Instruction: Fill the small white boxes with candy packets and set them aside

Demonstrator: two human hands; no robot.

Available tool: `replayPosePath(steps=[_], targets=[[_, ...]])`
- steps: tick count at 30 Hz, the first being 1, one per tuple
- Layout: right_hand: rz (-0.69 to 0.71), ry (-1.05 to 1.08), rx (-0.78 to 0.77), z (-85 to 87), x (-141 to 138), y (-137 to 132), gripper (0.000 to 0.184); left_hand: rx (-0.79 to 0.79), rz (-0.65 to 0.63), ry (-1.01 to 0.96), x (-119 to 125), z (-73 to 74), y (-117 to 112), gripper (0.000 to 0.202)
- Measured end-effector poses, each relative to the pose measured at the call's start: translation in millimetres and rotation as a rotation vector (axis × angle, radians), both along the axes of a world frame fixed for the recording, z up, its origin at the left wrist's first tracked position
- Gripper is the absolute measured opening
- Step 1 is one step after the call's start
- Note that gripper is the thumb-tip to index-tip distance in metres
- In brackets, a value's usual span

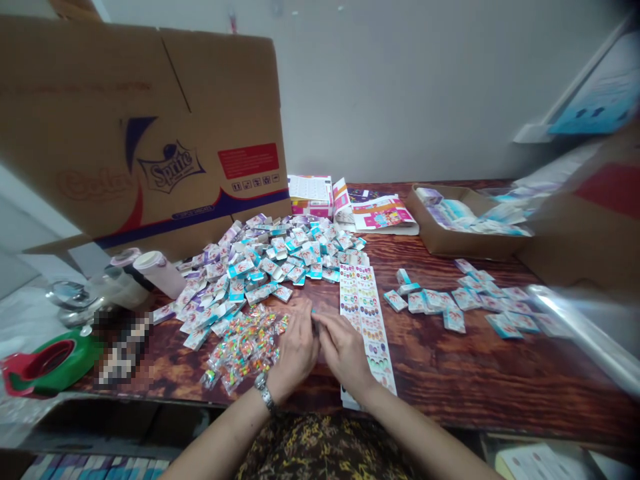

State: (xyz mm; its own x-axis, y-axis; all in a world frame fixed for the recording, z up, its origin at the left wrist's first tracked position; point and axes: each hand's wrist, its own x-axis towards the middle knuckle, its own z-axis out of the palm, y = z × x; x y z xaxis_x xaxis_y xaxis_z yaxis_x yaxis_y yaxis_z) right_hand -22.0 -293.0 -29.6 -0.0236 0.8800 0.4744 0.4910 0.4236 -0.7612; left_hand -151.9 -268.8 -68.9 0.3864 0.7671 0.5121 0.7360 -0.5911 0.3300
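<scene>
A: Wooden tabletop (450,380) first: where do we locate the sticker strip (363,300)?

B: Flat, long axis running away from us, its near end under our right hand (345,353), the nearer one.

A: Hand state?

B: Both curled, fingertips meeting; our left hand (296,350) touches the right. Whether they pinch anything, we cannot tell.

A: Surroundings?

B: Colourful packets (245,347) just left of the left hand; small-box heap (270,260) beyond.

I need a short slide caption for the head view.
Left hand and right hand meet at a sticker sheet among small packets.
</scene>
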Motion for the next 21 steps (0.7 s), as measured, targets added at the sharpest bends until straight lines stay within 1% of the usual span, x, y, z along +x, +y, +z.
replayPosePath(steps=[2, 3, 5, 7, 9, 11, 13, 15, 16, 17, 19, 20, 21], targets=[[-0.004, -0.03, 0.056, -4.7, -4.3, -6.9, 0.038, -0.001, 0.007, -0.008, 3.6, -2.2, -0.3, 0.063], [-0.014, -0.024, 0.054, -7.9, -5.4, -8.9, 0.04, -0.009, 0.009, -0.013, 6.1, -3.0, -0.8, 0.062], [-0.027, 0.016, -0.003, -14.7, -1.6, -8.8, 0.038, -0.042, -0.012, -0.016, 11.7, -2.3, -2.5, 0.062], [-0.016, 0.07, -0.076, -20.8, 15.7, -3.0, 0.033, -0.094, -0.092, -0.007, 16.3, 1.9, -4.3, 0.063], [-0.032, 0.089, -0.124, -24.4, 50.3, 6.1, 0.029, -0.146, -0.197, 0.005, 17.7, 7.9, -5.2, 0.068], [-0.19, 0.013, -0.147, -24.6, 98.3, 15.0, 0.03, -0.174, -0.246, 0.005, 16.0, 12.0, -4.6, 0.072], [-0.385, -0.211, -0.131, -22.3, 147.4, 21.8, 0.033, -0.184, -0.242, -0.002, 13.6, 11.4, -3.5, 0.064], [-0.487, -0.532, -0.131, -20.7, 183.5, 26.7, 0.04, -0.204, -0.249, 0.005, 13.4, 7.2, -3.2, 0.054], [-0.471, -0.674, -0.14, -21.2, 193.8, 28.9, 0.045, -0.219, -0.263, 0.012, 14.7, 4.7, -3.6, 0.051], [-0.389, -0.792, -0.162, -22.8, 198.9, 31.4, 0.051, -0.235, -0.282, 0.019, 16.7, 2.4, -4.4, 0.048], [-0.135, -0.935, -0.217, -29.2, 197.0, 37.2, 0.067, -0.257, -0.321, 0.023, 21.8, -0.3, -6.3, 0.046], [-0.005, -0.962, -0.247, -33.6, 192.6, 40.5, 0.075, -0.262, -0.337, 0.023, 24.1, -0.8, -7.2, 0.045], [0.094, -0.966, -0.272, -38.5, 187.9, 43.9, 0.081, -0.264, -0.35, 0.023, 25.7, -0.9, -8.0, 0.044]])
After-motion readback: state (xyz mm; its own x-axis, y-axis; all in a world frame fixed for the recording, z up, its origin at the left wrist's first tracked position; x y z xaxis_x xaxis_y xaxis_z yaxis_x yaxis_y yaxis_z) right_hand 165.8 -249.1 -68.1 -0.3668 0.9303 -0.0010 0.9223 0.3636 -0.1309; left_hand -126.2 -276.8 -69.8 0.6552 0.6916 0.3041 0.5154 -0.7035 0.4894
